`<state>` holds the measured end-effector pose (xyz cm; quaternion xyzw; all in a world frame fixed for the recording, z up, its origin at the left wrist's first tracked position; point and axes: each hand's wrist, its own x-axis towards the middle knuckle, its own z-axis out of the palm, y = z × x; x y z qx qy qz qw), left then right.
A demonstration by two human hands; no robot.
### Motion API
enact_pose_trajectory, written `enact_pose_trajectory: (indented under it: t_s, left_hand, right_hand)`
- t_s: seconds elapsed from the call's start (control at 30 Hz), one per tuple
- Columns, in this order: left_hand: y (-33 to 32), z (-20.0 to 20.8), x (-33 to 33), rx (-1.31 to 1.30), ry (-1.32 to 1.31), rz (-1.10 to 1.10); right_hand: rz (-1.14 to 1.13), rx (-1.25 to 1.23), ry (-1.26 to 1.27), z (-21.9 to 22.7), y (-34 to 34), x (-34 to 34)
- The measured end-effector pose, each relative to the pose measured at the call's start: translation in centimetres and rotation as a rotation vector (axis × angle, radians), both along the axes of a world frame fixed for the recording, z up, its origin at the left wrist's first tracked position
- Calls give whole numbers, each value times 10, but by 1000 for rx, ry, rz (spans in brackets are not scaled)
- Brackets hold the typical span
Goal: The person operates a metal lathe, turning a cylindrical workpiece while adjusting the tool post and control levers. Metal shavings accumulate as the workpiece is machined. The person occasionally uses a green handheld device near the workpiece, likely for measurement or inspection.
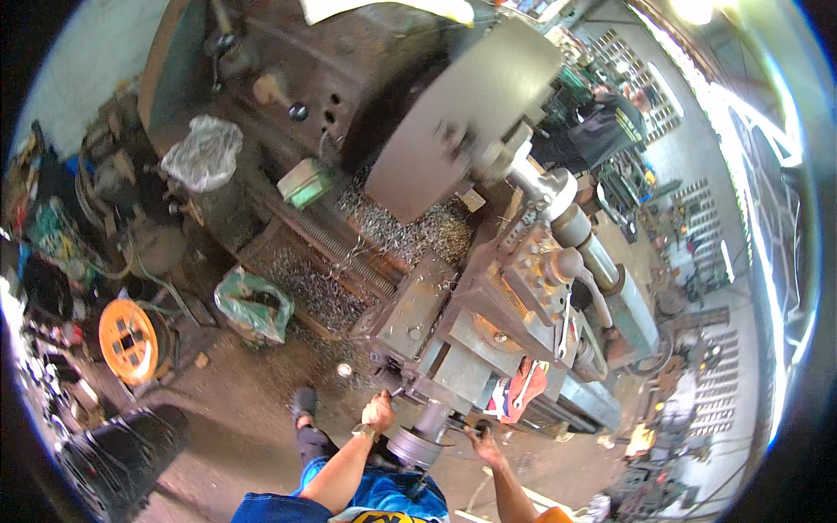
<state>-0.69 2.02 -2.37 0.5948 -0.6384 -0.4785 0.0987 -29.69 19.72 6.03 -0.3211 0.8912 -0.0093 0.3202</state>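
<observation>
Blue clothing [314,484] is occupying the near foreground, below the carriage [410,307] of a large metalworking lathe [288,52]. The left hand [377,413] is gripping a slim crank handle [398,392], its fingers curling together around it. The right hand [486,446] is meeting a dark knob [482,427] with bent fingers; whether they are clamping on it, one cannot tell. Between the hands, a round metal handwheel [414,450] is projecting toward the wearer. Crank handle and knob are sitting at the near side of the carriage, while a tool post [527,270] is standing on top and a broad round chuck [466,122] is rising beyond. Metal chips [418,231] are carpeting the area beneath the chuck (a loose litter, grey to brownish). On the right of the carriage a red cloth [538,379] is lying, a wrench [523,390] resting across it. Brown, stained floor [235,418] is extending to the left, toward an orange reel [131,342]. At far right, beyond a darkly dressed co-worker [610,131], slotted openings [715,383] are piercing a pale wall [737,318].
</observation>
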Motion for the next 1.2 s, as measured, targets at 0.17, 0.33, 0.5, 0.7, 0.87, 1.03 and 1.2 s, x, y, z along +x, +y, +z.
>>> enact_pose_trajectory:
  t_s: [0.17, 0.33, 0.5, 0.7, 0.87, 1.03, 1.2]
  left_hand:
    - [-8, 6, 4, 222, 79, -72]
    - [-15, 20, 9, 276, 105, -55]
    - [-16, 22, 10, 264, 114, -72]
    - [-17, 21, 10, 274, 124, -76]
    - [-16, 21, 11, 260, 109, -99]
    - [-13, 16, 9, 238, 136, -67]
    - [-12, 11, 7, 251, 129, -73]
  right_hand:
    - [10, 100, -184, 30, -31, 6]
    - [49, 152, -224, 49, -49, 21]
    - [7, 241, -185, 47, -49, 20]
    - [-87, 279, -238, 32, -38, 6]
    - [-107, 282, -250, 35, -38, 6]
    - [-125, 277, -341, 46, -44, 11]
    - [-177, 340, -322, 51, -47, 12]
